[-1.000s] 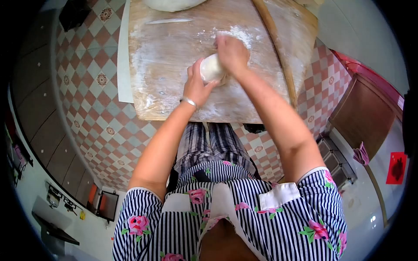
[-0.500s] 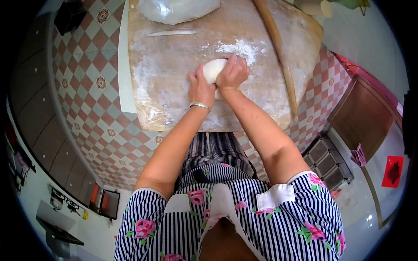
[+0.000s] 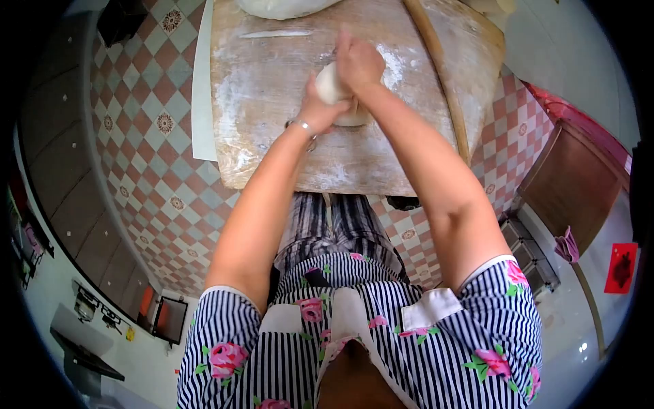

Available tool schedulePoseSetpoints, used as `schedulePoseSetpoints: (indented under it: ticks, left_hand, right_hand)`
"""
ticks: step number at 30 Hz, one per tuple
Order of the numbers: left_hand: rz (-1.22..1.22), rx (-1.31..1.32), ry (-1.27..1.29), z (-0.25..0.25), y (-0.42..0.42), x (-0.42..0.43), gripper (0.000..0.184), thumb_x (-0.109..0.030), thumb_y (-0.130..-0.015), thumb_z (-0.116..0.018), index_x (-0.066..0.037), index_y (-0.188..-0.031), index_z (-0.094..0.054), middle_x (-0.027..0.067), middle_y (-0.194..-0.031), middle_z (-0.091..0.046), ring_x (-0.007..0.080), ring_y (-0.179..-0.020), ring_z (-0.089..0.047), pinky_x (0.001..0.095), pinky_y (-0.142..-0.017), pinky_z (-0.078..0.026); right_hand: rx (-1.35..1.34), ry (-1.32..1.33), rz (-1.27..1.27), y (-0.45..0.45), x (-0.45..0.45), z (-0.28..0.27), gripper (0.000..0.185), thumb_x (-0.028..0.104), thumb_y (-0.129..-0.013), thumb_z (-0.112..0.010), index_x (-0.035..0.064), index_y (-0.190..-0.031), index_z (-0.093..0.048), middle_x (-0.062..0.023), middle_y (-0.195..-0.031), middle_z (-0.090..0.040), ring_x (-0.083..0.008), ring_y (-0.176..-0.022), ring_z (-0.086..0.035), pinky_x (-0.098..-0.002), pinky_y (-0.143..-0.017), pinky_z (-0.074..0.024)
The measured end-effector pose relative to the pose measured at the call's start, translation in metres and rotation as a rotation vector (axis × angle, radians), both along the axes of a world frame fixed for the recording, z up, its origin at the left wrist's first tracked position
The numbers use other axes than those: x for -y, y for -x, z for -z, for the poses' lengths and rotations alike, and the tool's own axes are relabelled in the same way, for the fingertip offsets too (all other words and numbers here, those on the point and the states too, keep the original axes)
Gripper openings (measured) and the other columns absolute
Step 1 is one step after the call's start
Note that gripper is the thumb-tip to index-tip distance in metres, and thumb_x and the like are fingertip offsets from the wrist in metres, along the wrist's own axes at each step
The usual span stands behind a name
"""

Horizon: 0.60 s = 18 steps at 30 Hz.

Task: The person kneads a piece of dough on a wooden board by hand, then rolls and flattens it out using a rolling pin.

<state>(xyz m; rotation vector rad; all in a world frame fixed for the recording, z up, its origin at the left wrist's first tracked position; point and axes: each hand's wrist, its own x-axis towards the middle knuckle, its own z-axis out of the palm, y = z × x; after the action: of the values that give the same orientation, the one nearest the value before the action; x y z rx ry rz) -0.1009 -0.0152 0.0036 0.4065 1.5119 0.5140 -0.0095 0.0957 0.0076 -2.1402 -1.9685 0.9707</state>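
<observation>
A pale lump of dough (image 3: 330, 86) lies on the floured wooden board (image 3: 272, 75), between my two hands. My left hand (image 3: 319, 109) curves round its near left side, thumb toward the middle. Pressed against its far right side is my right hand (image 3: 361, 63), fingers bent and slightly blurred, covering part of the dough. More of the dough shows below my left thumb, close to the board. Loose white flour lies just beyond my right hand.
A long wooden rolling pin (image 3: 443, 75) lies along the board's right side. At the far edge sits a pale bundle in clear plastic (image 3: 286, 7), with a thin white strip (image 3: 276, 33) before it. Checkered floor tiles (image 3: 160, 143) surround the board.
My right hand has moved away from me over the dough, and my left hand has turned, its thumb now across the near side. The view has shifted slightly.
</observation>
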Motion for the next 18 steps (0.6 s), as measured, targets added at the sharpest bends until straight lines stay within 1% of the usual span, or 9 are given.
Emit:
schedulePoseSetpoints:
  ticks: [1,3,4,7,8,10,13,16,18]
  left_hand:
    - [0.124,-0.141,-0.143,0.003,0.004,0.017,0.099,-0.028,-0.074,-0.082,-0.014,-0.151,-0.020,0.0230,-0.139,-0.039,0.0409,-0.114,-0.057,0.0454,-0.094,-0.051]
    - [0.368,-0.416,-0.436,0.011,0.003,0.049,0.097,-0.029,-0.074,-0.082,-0.015,-0.150,-0.023,0.0213,-0.139,-0.040,0.0408,-0.116,-0.056,0.0447,-0.092,-0.052]
    - [0.324,-0.430,-0.421,0.001,-0.004,0.056,0.091,-0.024,-0.074,-0.083,-0.017,-0.147,-0.030,0.0195,-0.136,-0.042,0.0409,-0.115,-0.056,0.0450,-0.092,-0.051]
    - [0.288,-0.504,-0.468,-0.004,-0.016,0.062,0.085,-0.018,-0.074,-0.082,-0.018,-0.144,-0.034,0.0186,-0.134,-0.042,0.0422,-0.113,-0.056,0.0458,-0.092,-0.050]
    - [0.276,-0.506,-0.421,-0.007,-0.018,0.062,0.084,-0.013,-0.072,-0.082,-0.018,-0.142,-0.037,0.0188,-0.133,-0.043,0.0421,-0.113,-0.056,0.0461,-0.091,-0.050]
    - [0.279,-0.561,-0.463,0.005,-0.020,0.065,0.085,-0.011,-0.072,-0.081,-0.018,-0.143,-0.036,0.0185,-0.132,-0.043,0.0422,-0.111,-0.056,0.0464,-0.090,-0.050]
    - [0.304,-0.603,-0.408,0.009,-0.021,0.060,0.085,-0.007,-0.071,-0.079,-0.019,-0.143,-0.035,0.0182,-0.132,-0.044,0.0425,-0.110,-0.057,0.0470,-0.089,-0.050]
    - [0.292,-0.616,-0.348,0.011,-0.022,0.048,0.083,-0.006,-0.074,-0.077,-0.019,-0.144,-0.034,0.0193,-0.131,-0.044,0.0436,-0.109,-0.057,0.0481,-0.088,-0.050]
    - [0.264,-0.631,-0.320,0.013,-0.022,0.038,0.080,-0.008,-0.076,-0.075,-0.019,-0.144,-0.034,0.0206,-0.131,-0.044,0.0444,-0.108,-0.058,0.0488,-0.087,-0.050]
  right_hand:
    - [-0.048,0.074,0.021,-0.004,0.002,-0.013,0.063,0.050,-0.101,-0.029,0.0068,-0.085,-0.073,-0.0210,-0.081,-0.070,-0.0421,-0.085,-0.066,-0.0532,-0.082,-0.0458]
    - [-0.003,0.092,-0.046,-0.021,0.028,-0.017,0.061,0.047,-0.102,-0.029,0.0058,-0.090,-0.072,-0.0214,-0.084,-0.070,-0.0420,-0.087,-0.064,-0.0527,-0.083,-0.0456]
    - [0.022,0.097,-0.078,-0.029,0.042,-0.015,0.060,0.046,-0.102,-0.029,0.0052,-0.092,-0.072,-0.0216,-0.086,-0.069,-0.0419,-0.087,-0.064,-0.0525,-0.083,-0.0455]
    - [-0.139,-0.257,0.209,-0.037,0.085,0.002,0.051,0.037,-0.099,-0.036,0.0030,-0.083,-0.072,-0.0224,-0.087,-0.068,-0.0426,-0.086,-0.060,-0.0522,-0.081,-0.0443]
    - [-0.107,-0.298,0.209,-0.038,0.099,0.008,0.049,0.034,-0.098,-0.037,0.0032,-0.082,-0.071,-0.0218,-0.088,-0.068,-0.0418,-0.086,-0.060,-0.0513,-0.081,-0.0442]
    - [-0.052,-0.388,0.209,-0.036,0.107,0.018,0.046,0.030,-0.097,-0.037,0.0034,-0.081,-0.071,-0.0207,-0.088,-0.068,-0.0401,-0.086,-0.060,-0.0496,-0.080,-0.0438]
    - [-0.242,-0.571,0.243,-0.033,0.106,0.026,0.042,0.027,-0.094,-0.038,0.0051,-0.080,-0.071,-0.0160,-0.084,-0.068,-0.0370,-0.081,-0.060,-0.0463,-0.078,-0.0433]
    - [-0.240,-0.600,0.268,-0.025,0.093,0.031,0.041,0.027,-0.093,-0.038,0.0067,-0.081,-0.071,-0.0123,-0.083,-0.068,-0.0348,-0.080,-0.059,-0.0434,-0.078,-0.0425]
    - [-0.191,-0.574,0.271,-0.019,0.082,0.034,0.040,0.027,-0.093,-0.039,0.0069,-0.079,-0.070,-0.0120,-0.082,-0.068,-0.0344,-0.080,-0.058,-0.0433,-0.078,-0.0417]
